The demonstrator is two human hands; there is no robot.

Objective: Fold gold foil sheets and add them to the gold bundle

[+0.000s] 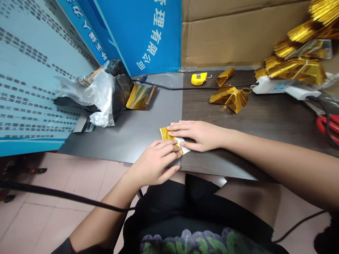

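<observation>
A small folded sheet of gold foil paper with a white underside lies on the table edge, where a grey mat meets dark wood. My left hand rests over its near part, fingers curled down onto it. My right hand comes in from the right, its fingertips pressing on the foil's far side. Both hands touch each other's side of the sheet, and part of the foil is hidden under my fingers.
Pleated gold foil pieces and a pile of them lie at the back right, near a white power strip. Also present: a yellow tape measure, a gold foil stack, plastic bags, red-handled scissors.
</observation>
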